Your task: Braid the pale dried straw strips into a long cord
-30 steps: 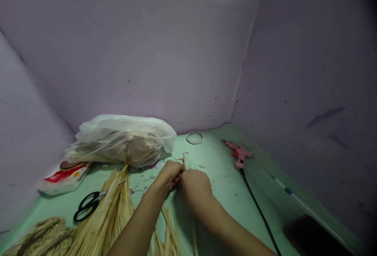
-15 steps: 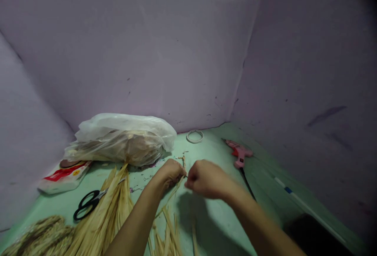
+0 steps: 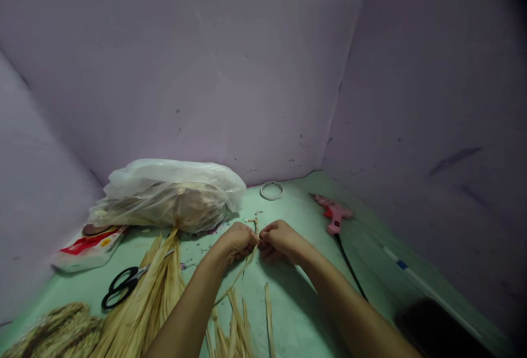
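Close together near the middle of the green table point(image 3: 296, 292), my two hands pinch a thin braid of dried fibre point(image 3: 257, 225). Its short finished end sticks up beyond my fingers. My left hand point(image 3: 237, 240) is closed on it from the left. From the other side, my right hand point(image 3: 280, 238) is closed with fingertips at the same spot; my fingers partly hide the strands there. A loose pale strip point(image 3: 241, 274) trails from the hands toward me. Several cut strips point(image 3: 234, 330) lie below the hands, with one separate strip point(image 3: 269, 319) to their right.
At left are a bundle of long dried strips point(image 3: 144, 303), black-handled scissors point(image 3: 121, 286), a coiled braid point(image 3: 61, 330) and a red-and-white packet point(image 3: 90, 248). Behind them sits a plastic bag point(image 3: 177, 193). A white tape ring point(image 3: 272, 190), pink glue gun point(image 3: 335, 214) and dark phone-like object point(image 3: 440, 328) are also there.
My right hand moved off to the right of my left hand, then came back to the braid. A strip now trails below my left hand, which has stayed almost in place.
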`<state>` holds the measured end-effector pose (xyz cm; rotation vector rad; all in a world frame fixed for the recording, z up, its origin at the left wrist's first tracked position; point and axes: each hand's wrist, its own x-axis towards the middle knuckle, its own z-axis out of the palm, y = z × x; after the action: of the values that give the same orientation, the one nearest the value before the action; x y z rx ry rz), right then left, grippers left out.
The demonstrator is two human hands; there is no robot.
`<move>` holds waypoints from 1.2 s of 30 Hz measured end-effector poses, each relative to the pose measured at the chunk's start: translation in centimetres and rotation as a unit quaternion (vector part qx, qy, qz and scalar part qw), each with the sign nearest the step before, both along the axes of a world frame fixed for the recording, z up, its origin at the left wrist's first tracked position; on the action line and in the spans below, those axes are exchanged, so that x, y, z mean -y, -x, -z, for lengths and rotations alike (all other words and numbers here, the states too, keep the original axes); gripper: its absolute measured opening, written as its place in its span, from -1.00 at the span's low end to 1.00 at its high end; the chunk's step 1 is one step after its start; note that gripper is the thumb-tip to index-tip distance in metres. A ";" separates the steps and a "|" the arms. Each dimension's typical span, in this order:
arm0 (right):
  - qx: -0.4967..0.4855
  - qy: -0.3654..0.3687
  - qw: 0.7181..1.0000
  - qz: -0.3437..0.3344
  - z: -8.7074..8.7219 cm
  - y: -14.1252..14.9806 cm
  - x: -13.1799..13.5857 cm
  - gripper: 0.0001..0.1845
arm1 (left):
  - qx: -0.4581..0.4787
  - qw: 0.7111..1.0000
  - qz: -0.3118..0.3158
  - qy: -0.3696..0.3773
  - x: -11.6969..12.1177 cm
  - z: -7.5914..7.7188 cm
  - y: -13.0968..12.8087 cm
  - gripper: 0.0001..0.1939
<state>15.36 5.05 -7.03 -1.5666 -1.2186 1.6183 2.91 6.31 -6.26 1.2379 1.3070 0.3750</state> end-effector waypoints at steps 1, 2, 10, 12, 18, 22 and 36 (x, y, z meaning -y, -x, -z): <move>0.002 0.000 1.000 -0.006 0.3 0.0 -0.1 -0.90 | -0.004 1.000 0.002 -0.005 0.0 -0.1 0.0 -0.91; 0.007 -0.003 1.000 -0.008 0.6 0.0 -0.2 -0.89 | -0.008 1.000 0.005 -0.009 0.1 -0.1 0.0 -0.91; 0.056 -0.015 0.998 0.024 1.7 0.2 -0.7 -0.89 | -0.139 0.984 0.032 -0.108 -0.1 -0.1 0.0 -0.93; 0.032 -0.006 0.999 0.031 1.4 0.3 -0.4 -0.89 | -0.197 0.968 0.031 -0.152 -0.2 -0.2 0.2 -0.93; -0.056 0.040 0.997 0.041 0.2 0.5 0.3 -0.91 | -0.322 0.909 0.072 -0.255 0.9 -2.1 0.1 -0.86; -0.054 0.046 0.996 0.045 -0.1 0.4 0.4 -0.86 | -0.394 0.872 0.098 -0.275 2.7 -3.0 -1.6 -0.72; -0.067 0.027 0.997 -0.011 0.1 -0.6 0.2 -0.89 | -0.135 0.973 -0.124 -0.138 1.1 -4.0 0.4 -0.78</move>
<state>15.95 4.82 -7.15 -1.4565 -1.1340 1.7546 2.54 5.17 -2.22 1.3956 1.6934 0.5981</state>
